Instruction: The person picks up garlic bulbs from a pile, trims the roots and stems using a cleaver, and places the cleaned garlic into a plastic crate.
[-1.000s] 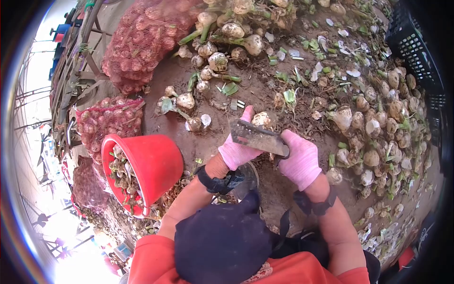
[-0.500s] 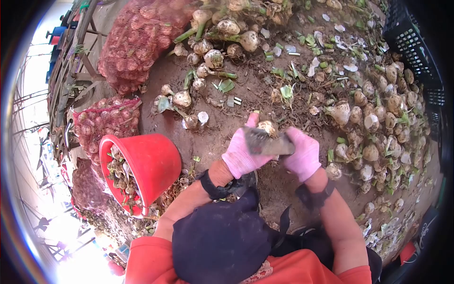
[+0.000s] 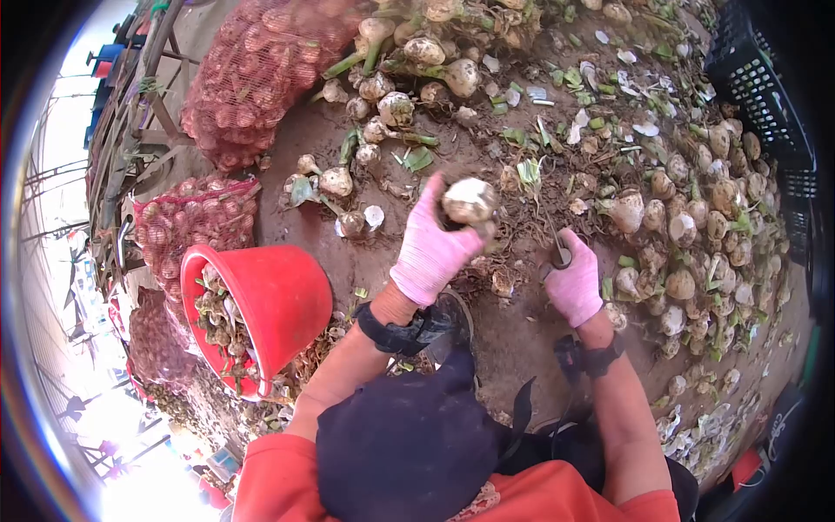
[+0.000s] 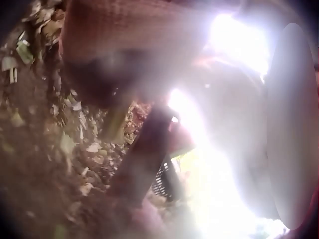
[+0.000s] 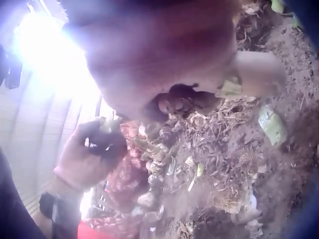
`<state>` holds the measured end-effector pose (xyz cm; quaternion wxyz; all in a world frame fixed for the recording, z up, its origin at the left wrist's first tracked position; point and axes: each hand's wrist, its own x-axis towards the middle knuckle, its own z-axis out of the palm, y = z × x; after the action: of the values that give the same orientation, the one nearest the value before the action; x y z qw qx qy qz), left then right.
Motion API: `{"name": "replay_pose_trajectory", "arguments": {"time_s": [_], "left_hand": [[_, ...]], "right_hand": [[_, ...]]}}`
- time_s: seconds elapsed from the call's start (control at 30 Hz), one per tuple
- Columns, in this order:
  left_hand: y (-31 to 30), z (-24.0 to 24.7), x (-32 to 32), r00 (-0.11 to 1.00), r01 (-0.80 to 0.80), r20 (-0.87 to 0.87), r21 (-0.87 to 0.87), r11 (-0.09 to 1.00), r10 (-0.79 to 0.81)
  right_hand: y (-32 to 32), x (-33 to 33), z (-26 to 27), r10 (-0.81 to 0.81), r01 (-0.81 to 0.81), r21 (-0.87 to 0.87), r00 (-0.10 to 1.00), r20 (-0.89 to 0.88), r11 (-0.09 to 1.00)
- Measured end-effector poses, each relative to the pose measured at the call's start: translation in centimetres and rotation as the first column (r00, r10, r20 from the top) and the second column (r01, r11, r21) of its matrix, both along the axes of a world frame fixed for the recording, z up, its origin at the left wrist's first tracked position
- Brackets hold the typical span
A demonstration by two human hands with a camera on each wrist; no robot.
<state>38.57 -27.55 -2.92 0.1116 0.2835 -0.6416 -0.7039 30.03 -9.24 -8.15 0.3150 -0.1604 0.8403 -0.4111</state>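
Note:
My left hand [image 3: 428, 252], in a pink glove, grips a dirt-streaked garlic bulb [image 3: 470, 202] between thumb and fingers. The bulb has a pale, bare face turned upward and is held over the soil. To the right, my gloved right hand [image 3: 576, 283] holds a knife [image 3: 561, 250], its blade nearly edge-on in the head view and pointing away from me. Knife and bulb are well apart. In the right wrist view the left hand [image 5: 87, 162] shows at the lower left. Glare and blur wash out much of the left wrist view.
A red bucket [image 3: 296, 291] with trimmed garlic lies tipped at the left, near red mesh sacks [image 3: 261, 78]. Stemmed garlic [image 3: 426, 52] is heaped ahead. Many bulbs [image 3: 683, 283] cover the right side by a black crate [image 3: 757, 87]. Cut stems and roots litter the soil.
Earlier the knife lay across the bulb with both hands close together. Now the right hand has drawn the knife away rightward, and the left hand has raised and turned the bulb.

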Motion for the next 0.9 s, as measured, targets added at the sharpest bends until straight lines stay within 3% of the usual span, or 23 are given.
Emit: {"name": "replay_pose_trajectory", "arguments": {"time_s": [0.03, 0.07, 0.1, 0.13, 0.17, 0.23, 0.27, 0.33, 0.4, 0.47, 0.53, 0.57, 0.6, 0.63, 0.7, 0.73, 0.77, 0.83, 0.87, 0.9], "left_hand": [[-0.2, -0.1, 0.3, 0.994, -0.092, -0.034, 0.179, 0.980, 0.099], [-0.4, -0.3, 0.5, 0.978, -0.170, -0.052, 0.354, 0.920, 0.201], [-0.3, -0.4, 0.7, 0.979, -0.168, -0.053, 0.355, 0.920, 0.199], [-0.1, -0.4, 0.8, 0.963, -0.200, -0.050, 0.523, 0.829, 0.264], [0.1, -0.6, 0.8, 0.945, -0.220, -0.032, 0.673, 0.706, 0.325], [0.7, -1.5, 0.6, 0.953, -0.178, -0.043, 0.721, 0.670, 0.300], [1.1, -2.0, 0.5, 0.959, -0.140, -0.056, 0.762, 0.632, 0.279], [2.1, -2.3, 0.7, 0.946, -0.232, 0.006, 0.713, 0.661, 0.325], [2.3, -2.3, 0.7, 0.991, -0.100, 0.114, 0.278, 0.955, 0.071], [2.8, -2.0, 1.0, 0.993, -0.040, 0.115, 0.301, 0.953, 0.006], [3.2, -2.4, 1.5, 0.971, -0.082, 0.238, 0.262, 0.962, 0.018], [2.7, -2.5, 1.7, 0.958, 0.014, 0.279, 0.188, 0.982, -0.067], [2.1, -4.3, 2.4, 0.957, 0.011, 0.282, 0.189, 0.982, -0.065], [1.4, -5.8, 2.7, 0.938, 0.328, 0.209, -0.285, 0.901, -0.276], [1.1, -6.5, 3.2, 0.845, 0.494, 0.242, -0.694, 0.524, -0.477], [1.7, -2.1, 2.0, 0.909, 0.390, 0.236, -0.184, 0.902, -0.344], [2.1, 0.4, 1.4, 0.926, 0.089, 0.309, 0.384, 0.919, -0.219], [2.9, -0.7, 1.4, 0.959, 0.071, 0.240, 0.309, 0.948, -0.150], [2.7, -1.1, 1.5, 0.980, 0.025, 0.185, 0.245, 0.969, -0.073], [2.0, -1.2, 0.7, 0.967, 0.026, 0.236, 0.285, 0.958, -0.096]], "right_hand": [[-0.2, 0.5, 0.3, 0.002, -0.002, 0.000, 1.000, 0.002, 1.000], [-0.3, 1.1, 0.6, 0.015, -0.013, -0.114, 1.000, 0.021, 0.993], [-0.5, 1.5, 0.8, 0.028, -0.019, -0.228, 0.999, 0.037, 0.974], [-0.7, 1.6, 0.9, 0.023, -0.015, -0.226, 0.999, 0.034, 0.974], [-0.9, 1.8, 1.0, 0.083, -0.098, -0.222, 0.994, -0.078, 0.970], [-1.5, 2.1, 1.4, 0.145, -0.181, -0.146, 0.962, -0.231, 0.972], [-1.5, 2.0, 1.2, 0.144, -0.179, -0.142, 0.963, -0.228, 0.974], [-1.7, 1.8, 0.8, 0.036, -0.054, -0.164, 0.994, -0.107, 0.985], [-1.4, 1.3, 0.9, 0.036, -0.051, -0.153, 0.995, -0.098, 0.987], [-1.1, 1.1, 0.8, 0.077, -0.089, -0.116, 0.992, -0.104, 0.989], [-1.2, 1.1, 1.3, 0.091, -0.109, -0.142, 0.988, -0.124, 0.984], [-1.3, 1.2, 1.5, 0.107, -0.130, -0.167, 0.984, -0.141, 0.977], [-1.3, 1.4, 1.6, 0.109, -0.132, -0.166, 0.984, -0.138, 0.977], [-1.4, 1.4, 1.7, 0.122, -0.149, -0.181, 0.981, -0.153, 0.972], [-1.5, 1.1, 1.6, 0.132, -0.166, -0.198, 0.976, -0.172, 0.966], [-1.5, 0.5, 1.1, 0.154, -0.158, -0.047, 0.985, -0.081, 0.986], [-1.0, -0.1, 0.2, 0.160, -0.160, 0.107, 0.987, 0.010, 0.981], [3.9, -0.6, -7.7, 0.149, -0.143, 0.074, 0.986, -0.078, 0.987], [3.5, -0.6, -6.6, 0.057, -0.063, 0.111, 0.996, 0.062, 0.992], [3.1, -0.5, -4.7, 0.067, -0.070, 0.097, 0.997, 0.028, 0.993]]}}
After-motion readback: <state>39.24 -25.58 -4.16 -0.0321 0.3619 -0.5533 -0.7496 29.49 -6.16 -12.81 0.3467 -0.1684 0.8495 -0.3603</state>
